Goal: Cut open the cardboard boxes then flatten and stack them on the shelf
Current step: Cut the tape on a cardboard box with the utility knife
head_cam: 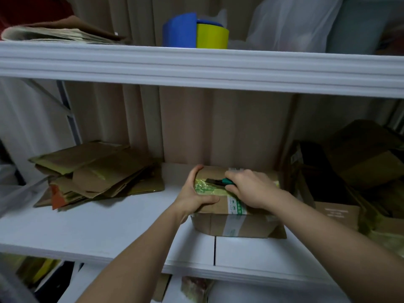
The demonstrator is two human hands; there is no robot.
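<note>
Cutting the taped box on the middle shelf.

My right hand (251, 189) grips a teal cutter (220, 181), blade on the box (236, 215) top; my left hand (196, 193) clasps its left end. The box sits near the shelf (109, 226) front edge, flattened cardboard stack (96, 171) toward the left.

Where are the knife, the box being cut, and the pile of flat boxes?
knife (227, 181): head view, on its green handle beside the right hand.
box (215, 208): head view, on its brown top near the front edge.
pile of flat boxes (96, 171): head view, on the top sheet of cardboard.
</note>
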